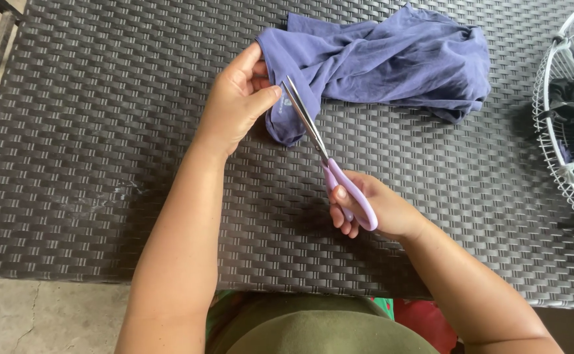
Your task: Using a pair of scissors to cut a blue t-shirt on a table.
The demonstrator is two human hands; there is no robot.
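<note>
Purple-handled scissors (329, 167): they lie on a long slanted axis, running from the handles at lower right, near the table's middle, up and to the left; the steel blades point away from the person toward the cloth, tips just beside the left thumb.
Blades: nearly together, only a thin gap showing near the tips, resting against the folded edge of the cloth.
Blue-violet cloth (392, 59): a soft, crumpled garment lying across the far part of the table, its bulk stretching to the right; one folded corner hangs down toward the person at the left end.
Left hand (238, 98): reaches in from lower left, forearm slanting up across the table, palm turned toward the right; thumb and fingers are pinching the left edge of the cloth, holding it taut next to the blade tips.
Right hand (366, 210): comes in from lower right, wrist bent, fingers curled closed through and around the handle loops, thumb on top.
Table (90, 131): dark grey woven wicker top, bearing the cloth and both hands.
White wire basket (562, 131): at the right edge, well apart from the cloth, with dark items inside.
</note>
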